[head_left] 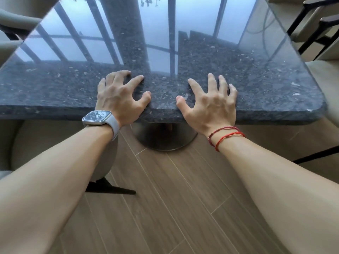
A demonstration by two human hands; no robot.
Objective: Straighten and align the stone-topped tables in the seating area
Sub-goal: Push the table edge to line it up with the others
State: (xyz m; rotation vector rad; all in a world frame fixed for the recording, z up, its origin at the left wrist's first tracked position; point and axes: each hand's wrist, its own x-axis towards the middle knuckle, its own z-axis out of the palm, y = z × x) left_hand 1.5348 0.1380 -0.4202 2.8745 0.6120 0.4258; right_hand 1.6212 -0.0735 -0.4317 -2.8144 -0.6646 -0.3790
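Note:
A dark speckled stone-topped table (256, 85) fills the upper half of the view, its polished top mirroring window bars. Its round metal base (165, 138) stands on the wooden floor beneath the near edge. My left hand (119, 96), with a watch on the wrist, lies on the top at the near edge, fingers spread and slightly bent, thumb at the rim. My right hand (211, 101), red string bracelets on its wrist, lies the same way a little to the right. Both hands press on the stone; neither wraps around the edge.
A beige upholstered chair (55, 143) with dark legs stands close at the left under the table's edge. More beige chairs with dark frames (311, 24) stand at the right and the far left. Wood-plank floor (174, 198) lies between me and the table.

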